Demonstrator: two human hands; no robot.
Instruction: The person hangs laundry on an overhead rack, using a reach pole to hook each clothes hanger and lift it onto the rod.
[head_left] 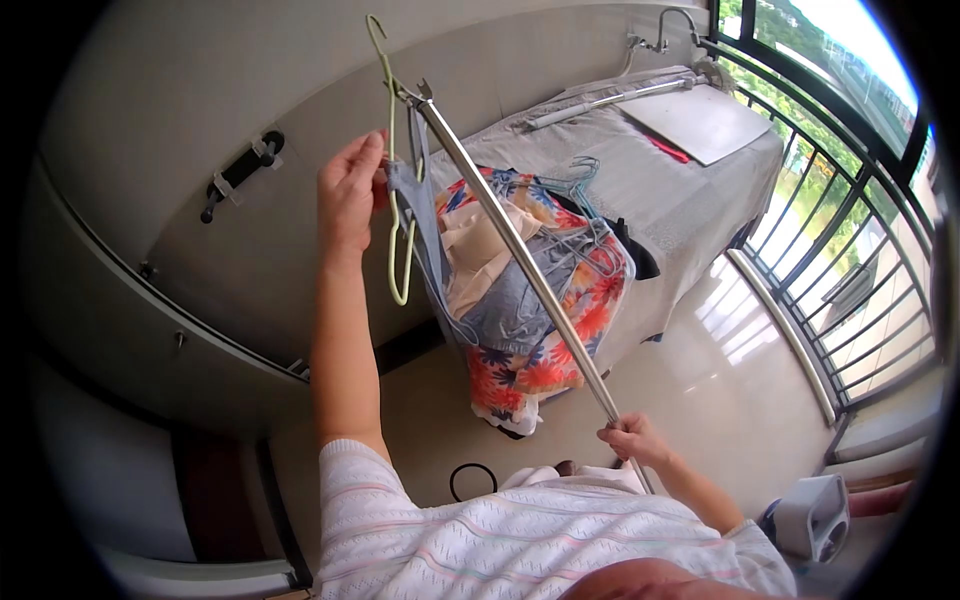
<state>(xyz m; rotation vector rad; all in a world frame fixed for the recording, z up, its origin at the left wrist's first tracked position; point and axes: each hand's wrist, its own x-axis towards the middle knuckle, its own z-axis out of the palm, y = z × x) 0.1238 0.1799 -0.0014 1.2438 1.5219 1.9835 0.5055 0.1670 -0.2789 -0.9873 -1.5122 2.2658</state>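
Over on left, left hand pinching lime-green hanger, blue-grey garment hanging just beside; near right, right hand clamped round metal pole, forked tip close by hanger!

1 end of pole hidden behind shirt, nr R hand.

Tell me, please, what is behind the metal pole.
Behind the metal pole, a floral garment and a grey-blue garment show on both sides, a beige garment at left. Whatever the pole covers cannot be seen.
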